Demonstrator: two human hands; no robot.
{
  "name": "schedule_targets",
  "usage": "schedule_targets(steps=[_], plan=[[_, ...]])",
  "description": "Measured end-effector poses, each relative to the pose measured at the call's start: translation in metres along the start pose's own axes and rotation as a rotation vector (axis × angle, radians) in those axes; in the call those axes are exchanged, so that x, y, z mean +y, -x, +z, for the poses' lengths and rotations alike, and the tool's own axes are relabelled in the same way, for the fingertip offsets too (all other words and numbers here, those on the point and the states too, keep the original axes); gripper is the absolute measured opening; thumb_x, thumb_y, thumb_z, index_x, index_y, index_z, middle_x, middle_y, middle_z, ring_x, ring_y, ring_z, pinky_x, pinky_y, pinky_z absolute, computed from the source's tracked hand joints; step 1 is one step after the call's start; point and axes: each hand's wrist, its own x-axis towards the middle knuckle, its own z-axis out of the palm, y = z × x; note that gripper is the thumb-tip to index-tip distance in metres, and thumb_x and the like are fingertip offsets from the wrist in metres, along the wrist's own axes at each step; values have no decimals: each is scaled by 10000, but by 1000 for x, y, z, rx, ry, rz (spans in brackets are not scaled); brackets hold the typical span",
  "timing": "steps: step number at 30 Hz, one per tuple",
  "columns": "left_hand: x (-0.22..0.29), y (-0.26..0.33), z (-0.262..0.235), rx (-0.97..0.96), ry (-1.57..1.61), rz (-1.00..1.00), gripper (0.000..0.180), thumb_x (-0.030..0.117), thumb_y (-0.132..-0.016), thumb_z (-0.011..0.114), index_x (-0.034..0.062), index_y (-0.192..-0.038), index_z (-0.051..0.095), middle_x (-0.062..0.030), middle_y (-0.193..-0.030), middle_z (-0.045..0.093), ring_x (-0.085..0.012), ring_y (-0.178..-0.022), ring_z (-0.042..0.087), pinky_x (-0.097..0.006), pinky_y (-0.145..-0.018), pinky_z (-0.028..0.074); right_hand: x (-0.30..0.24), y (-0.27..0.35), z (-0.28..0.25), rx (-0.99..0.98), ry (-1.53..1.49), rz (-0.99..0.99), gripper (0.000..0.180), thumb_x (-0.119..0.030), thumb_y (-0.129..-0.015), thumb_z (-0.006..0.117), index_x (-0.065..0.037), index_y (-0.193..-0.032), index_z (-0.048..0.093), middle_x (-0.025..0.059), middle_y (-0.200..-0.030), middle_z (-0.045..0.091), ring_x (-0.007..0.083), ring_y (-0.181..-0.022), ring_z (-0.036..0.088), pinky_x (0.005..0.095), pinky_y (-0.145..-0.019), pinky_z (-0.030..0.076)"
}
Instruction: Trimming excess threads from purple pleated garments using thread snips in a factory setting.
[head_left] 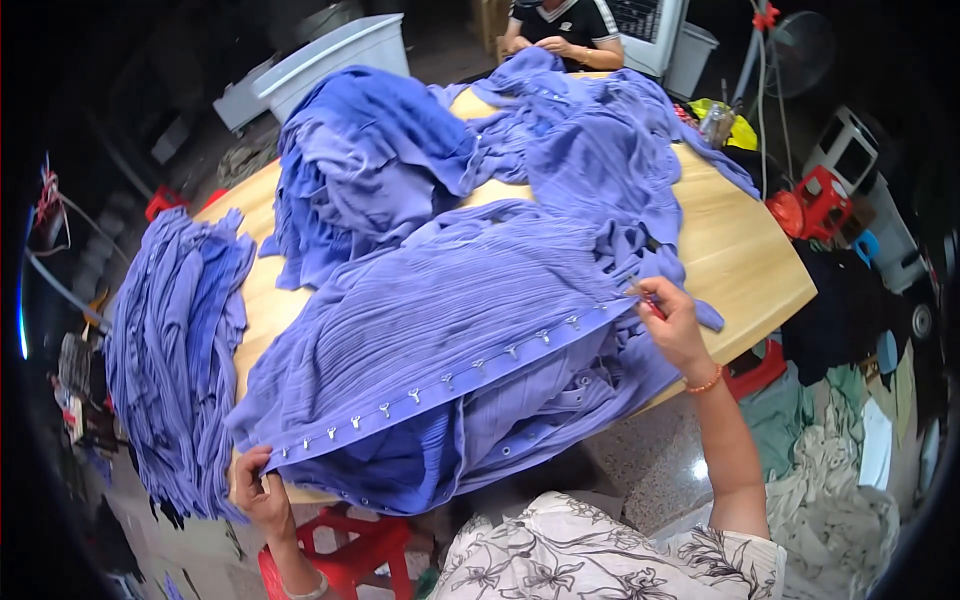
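Observation:
A blue-violet ribbed garment [470,270] lies across the near part of the table. Along its front strip [418,394] runs a row of several small white, shiny fasteners, and the strip is drawn out straight between my hands. My left hand [262,492] is closed, pinching the strip's lower left end at the table edge. At the other end, my right hand [672,325] is closed around a small red-handled tool [653,308] with a thin metal tip, close against the cloth. Its exact kind is mostly hidden by my fingers.
More violet garments lie piled [370,170] on the wooden table [755,250], and a stack [175,350] hangs over its left edge. Across the table a person [565,30] handles violet cloth. A red stool [340,550] stands below my left arm; grey cloth [825,510] lies at right.

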Motion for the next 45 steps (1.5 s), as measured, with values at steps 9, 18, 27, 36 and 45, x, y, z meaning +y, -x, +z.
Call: schedule_targets(steps=[9,18,27,36,45], plan=[[16,17,8,2,20,40,252,-171,-829,552,-8,-1018,583,-151,-1116,651,-232,-1066,622,-327,-984,460,2,2,-18,-35,95,-8,174,34,-927,605,-20,-1092,610,-56,-813,530,-1,-646,439,189,-549,348],[25,26,16,7,-13,93,300,-179,-753,559,15,-981,583,-153,-1077,670,-260,-1041,647,-349,-968,471,-1,4,-31,-13,84,-93,208,69,-956,540,-9,-1119,642,-51,-966,615,-7,-707,408,161,-621,344],[5,34,18,-30,-64,94,257,-157,-779,582,5,-979,585,-172,-1096,673,-281,-1038,647,-364,-963,474,2,0,-15,-10,241,-121,204,37,-882,610,-1,-1083,622,16,-839,575,53,-696,496,222,-624,425],[-3,39,13,9,36,40,266,-172,-800,531,1,-999,561,-177,-1158,634,-278,-1109,610,-371,-1005,443,-5,4,-17,-35,216,-39,166,45,-871,604,7,-1033,598,40,-883,551,79,-734,491,238,-650,430],[4,41,6,31,20,55,277,-176,-829,516,1,-1041,537,-181,-1182,618,-270,-1129,596,-362,-1018,436,-5,8,-20,-32,224,-82,179,59,-853,616,4,-1023,596,73,-882,575,149,-751,535,272,-708,454]])
